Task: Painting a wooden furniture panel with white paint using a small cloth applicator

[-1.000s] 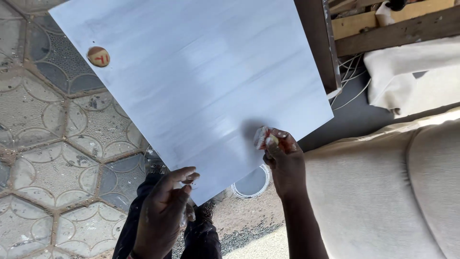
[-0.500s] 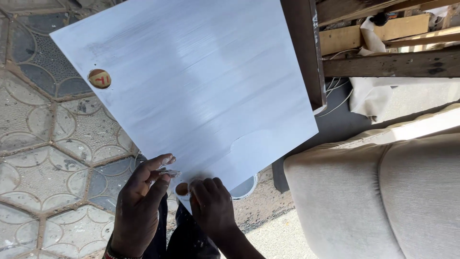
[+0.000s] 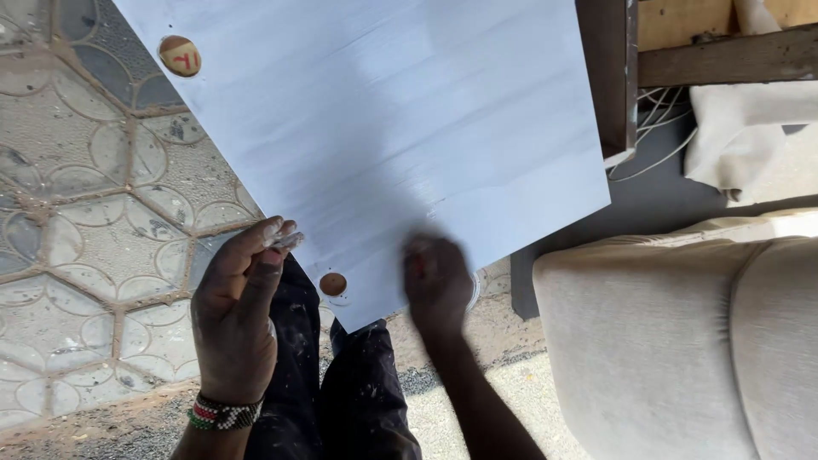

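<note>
A large white-painted board [image 3: 383, 128] lies tilted across my lap, streaked with brush marks. It has a round hole near its lower corner [image 3: 332, 284] and a second hole at the upper left [image 3: 180, 55]. My left hand [image 3: 234, 311] grips the board's lower left edge with paint-smeared fingertips; a beaded bracelet [image 3: 223, 413] is on that wrist. My right hand [image 3: 436, 281] is motion-blurred and rests palm down on the board near its lower edge. Whether it holds anything is hidden.
My dark paint-spotted trousers [image 3: 349, 392] are under the board. Hexagonal patterned floor tiles [image 3: 85, 213] are on the left. A beige cushioned seat [image 3: 673, 341] fills the lower right. A wooden frame [image 3: 724, 55], loose wires [image 3: 648, 128] and a white cloth [image 3: 750, 128] are at the upper right.
My right hand held a small pale wad at the board's right edge, swept left to the lower hole, and is now back toward the middle, blurred. My left hand took the board's edge.
</note>
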